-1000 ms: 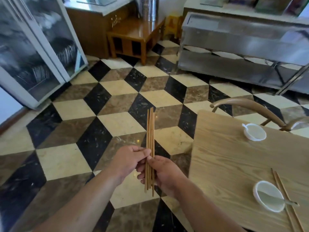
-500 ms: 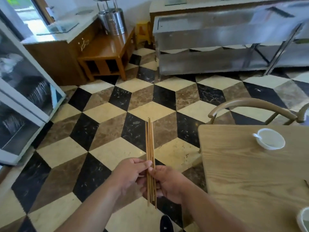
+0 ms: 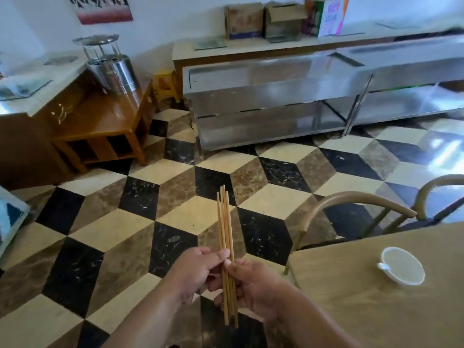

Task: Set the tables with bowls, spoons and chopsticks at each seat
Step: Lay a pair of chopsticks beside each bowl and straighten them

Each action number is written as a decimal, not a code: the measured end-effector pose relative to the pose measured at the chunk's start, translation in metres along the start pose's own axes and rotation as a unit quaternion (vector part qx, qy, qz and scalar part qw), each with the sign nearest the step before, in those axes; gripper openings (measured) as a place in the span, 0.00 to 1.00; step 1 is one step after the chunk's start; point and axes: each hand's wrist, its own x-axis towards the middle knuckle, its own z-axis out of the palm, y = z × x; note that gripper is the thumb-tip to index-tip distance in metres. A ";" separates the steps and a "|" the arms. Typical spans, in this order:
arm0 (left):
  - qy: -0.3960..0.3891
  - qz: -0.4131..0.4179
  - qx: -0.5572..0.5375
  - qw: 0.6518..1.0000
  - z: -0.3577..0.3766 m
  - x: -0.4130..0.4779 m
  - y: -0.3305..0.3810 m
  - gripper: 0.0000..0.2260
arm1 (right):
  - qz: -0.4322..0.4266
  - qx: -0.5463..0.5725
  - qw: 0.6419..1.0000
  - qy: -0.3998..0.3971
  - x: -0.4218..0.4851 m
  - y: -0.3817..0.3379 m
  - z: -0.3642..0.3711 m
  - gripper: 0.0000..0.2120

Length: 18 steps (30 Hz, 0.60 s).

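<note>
I hold a bundle of several wooden chopsticks point(image 3: 224, 217) upright over the tiled floor, in front of my body. My left hand point(image 3: 194, 271) pinches the bundle from the left with thumb and fingers. My right hand point(image 3: 248, 285) grips it from the right, lower down. To the right stands a light wooden table point(image 3: 364, 297). A white bowl point(image 3: 402, 269) with a white spoon point(image 3: 383, 266) at its left rim sits on the table near its far edge.
Two curved-back wooden chairs point(image 3: 351, 204) stand at the table's far side. A long steel counter point(image 3: 301, 96) runs along the back wall. A brown wooden side table point(image 3: 105, 131) with a steel pot point(image 3: 115, 74) stands at the left. The floor is checkered tile.
My view has swung up and to the right, so the nearer bowl and laid chopsticks have left the frame. Both hands keep hold of the chopstick bundle.
</note>
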 end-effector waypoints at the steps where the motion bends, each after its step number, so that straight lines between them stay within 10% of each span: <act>1: -0.006 0.005 0.010 1.000 -0.008 0.017 0.008 0.17 | -0.005 -0.001 1.000 0.019 0.011 -0.011 0.000 0.18; 18: -0.247 0.086 0.189 0.946 -0.044 0.196 0.198 0.13 | -0.072 0.132 0.959 0.239 0.078 -0.146 -0.005 0.13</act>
